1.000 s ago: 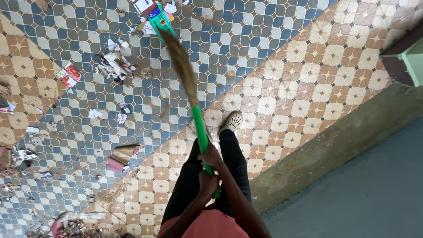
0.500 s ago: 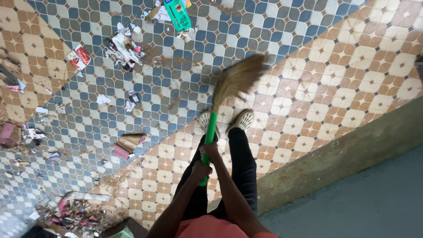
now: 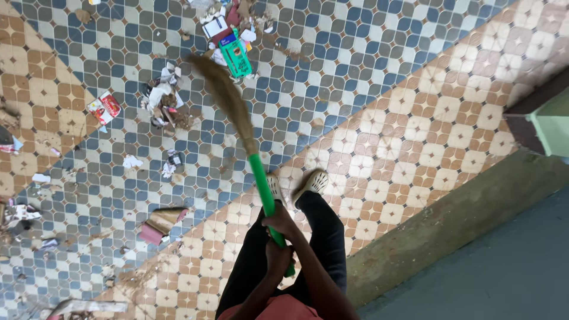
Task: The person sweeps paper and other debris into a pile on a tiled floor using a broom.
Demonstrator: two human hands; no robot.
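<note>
Both my hands grip the green handle [image 3: 259, 181] of a broom. My right hand [image 3: 278, 220] is the upper one, and my left hand [image 3: 277, 258] sits just below it near the handle's end. The straw bristles [image 3: 222, 98] point up and to the left over the blue patterned tiles. Their tip lies close to a heap of paper scraps [image 3: 163, 98] and just below a green box [image 3: 236, 56]. My white shoes [image 3: 311, 181] stand on the tan tiles under the handle.
Litter is scattered over the blue tiled floor: a red and white wrapper [image 3: 104, 108], a brown and pink piece [image 3: 160, 220], small scraps at the left edge. A concrete kerb [image 3: 450, 228] and grey surface run along the lower right. A green block [image 3: 551, 124] stands at the right.
The broom head has swung from the right, over the tan tiles, back to the upper left toward the litter. Both hands keep their grip on the handle.
</note>
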